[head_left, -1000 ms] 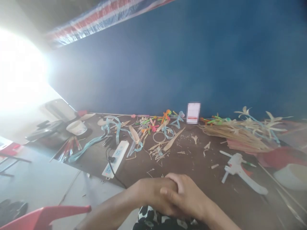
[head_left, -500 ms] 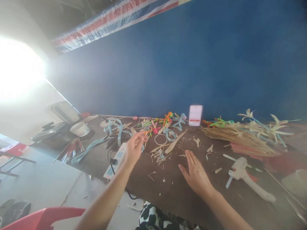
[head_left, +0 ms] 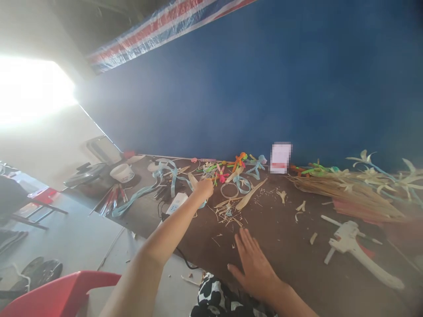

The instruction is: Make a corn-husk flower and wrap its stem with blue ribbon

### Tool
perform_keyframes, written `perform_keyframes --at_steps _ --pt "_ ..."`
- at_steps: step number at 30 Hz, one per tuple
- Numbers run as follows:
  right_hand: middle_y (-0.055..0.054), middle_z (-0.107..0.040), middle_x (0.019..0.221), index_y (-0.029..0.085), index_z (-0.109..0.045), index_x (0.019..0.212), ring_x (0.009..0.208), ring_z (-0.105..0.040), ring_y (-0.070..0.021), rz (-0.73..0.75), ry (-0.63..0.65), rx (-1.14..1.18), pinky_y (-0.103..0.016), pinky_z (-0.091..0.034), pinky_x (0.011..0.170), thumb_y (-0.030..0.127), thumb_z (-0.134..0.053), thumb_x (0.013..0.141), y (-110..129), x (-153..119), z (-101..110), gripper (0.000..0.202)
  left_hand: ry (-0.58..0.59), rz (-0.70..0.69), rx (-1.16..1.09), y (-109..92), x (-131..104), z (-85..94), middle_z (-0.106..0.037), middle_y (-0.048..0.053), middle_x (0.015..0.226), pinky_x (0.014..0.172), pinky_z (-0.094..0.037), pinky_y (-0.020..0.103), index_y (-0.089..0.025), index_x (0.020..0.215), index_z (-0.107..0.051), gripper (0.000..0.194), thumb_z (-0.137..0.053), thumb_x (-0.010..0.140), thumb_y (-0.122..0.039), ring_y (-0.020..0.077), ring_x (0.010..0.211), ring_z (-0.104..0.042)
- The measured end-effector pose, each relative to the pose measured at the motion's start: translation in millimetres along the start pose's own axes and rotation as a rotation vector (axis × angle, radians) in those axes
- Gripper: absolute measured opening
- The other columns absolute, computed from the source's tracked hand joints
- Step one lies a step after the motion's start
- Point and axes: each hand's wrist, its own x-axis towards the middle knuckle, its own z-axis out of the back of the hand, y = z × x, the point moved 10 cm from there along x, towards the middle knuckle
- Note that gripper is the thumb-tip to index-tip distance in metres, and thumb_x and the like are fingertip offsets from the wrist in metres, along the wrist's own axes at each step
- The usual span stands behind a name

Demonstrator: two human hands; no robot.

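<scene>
My left hand [head_left: 204, 190] reaches over the pile of craft pieces at the middle back of the brown table; its fingers are curled together, and what they hold, if anything, is hidden. Close beside it lie a pink flower [head_left: 222, 175], an orange figure [head_left: 239, 161] and a pale blue ribbon [head_left: 173, 180]. My right hand [head_left: 253, 262] rests low over the table's front part with fingers stretched out, holding nothing. Beyond its fingertips are thin straw scraps [head_left: 228, 213], a dried leaf [head_left: 247, 198] and a ring [head_left: 229, 190].
A white glue gun [head_left: 352, 242] lies at the right, near dried straw [head_left: 357, 193] and pale flowers [head_left: 363, 157]. A power strip [head_left: 176, 202] sits under my left forearm. Farther left are a white bowl [head_left: 122, 173], a black lid [head_left: 86, 173] and a red chair [head_left: 62, 293].
My left hand has reached farther forward into the craft pieces, and its fingers have closed. My right hand has drawn back toward the table's front edge. The view has shifted slightly.
</scene>
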Motion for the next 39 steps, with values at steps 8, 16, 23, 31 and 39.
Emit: perform_keyframes --at_steps 8,16,23,31,39 --pt "-0.009 -0.054 0.112 0.018 -0.052 0.106 0.109 -0.044 -0.0229 0.03 -0.081 0.149 -0.043 -0.032 0.092 0.023 -0.042 0.078 -3.7 4.0 24.5 0.03 0.01 0.034 -0.133 6.0 1.3 -0.3 -0.052 0.008 0.102 0.075 -0.043 0.035 -0.011 0.104 -0.049 0.029 -0.046 0.08 -0.028 0.0179 0.088 -0.053" --pt "-0.002 -0.063 0.073 0.02 -0.06 0.079 0.069 -0.058 -0.0174 -0.268 -0.122 0.585 -0.027 -0.043 0.065 0.033 -0.042 0.08 -49.8 -4.9 39.5 0.021 -0.166 -0.083 -0.57 -8.2 -27.5 55.1 -0.06 0.002 0.064 0.052 -0.037 0.02 -0.014 0.084 -0.059 0.026 -0.051 0.072 -0.036 0.0087 0.053 -0.05" --pt "-0.003 -0.063 0.076 0.02 -0.06 0.085 0.069 -0.057 -0.0173 -0.545 -0.148 1.495 -0.024 -0.042 0.056 0.039 -0.052 0.074 -78.2 4.4 23.4 0.023 0.449 -0.302 -1.505 -117.9 -112.2 -28.2 -0.053 0.0 0.058 0.04 -0.024 0.016 -0.011 0.071 -0.059 0.024 -0.062 0.063 -0.034 0.004 0.045 -0.041" --pt "0.003 -0.055 0.058 0.017 -0.056 0.069 0.043 -0.045 -0.007 -0.541 -0.142 1.708 -0.018 -0.032 0.039 0.032 -0.064 0.066 -80.0 2.0 39.3 0.017 0.584 -0.159 -1.722 -153.3 -132.0 -65.5 -0.055 0.002 0.062 0.046 -0.032 0.018 -0.011 0.079 -0.06 0.03 -0.065 0.06 -0.034 0.0088 0.052 -0.05" --pt "0.005 -0.049 0.046 0.017 -0.053 0.063 0.04 -0.041 -0.0075 -0.548 -0.234 1.378 -0.019 -0.033 0.041 0.036 -0.061 0.066 -96.9 -4.3 41.7 0.021 0.335 -0.154 -1.515 -135.3 -134.4 -74.1 -0.051 -0.001 0.059 0.042 -0.029 0.017 -0.013 0.077 -0.06 0.024 -0.061 0.062 -0.031 0.0069 0.051 -0.043"
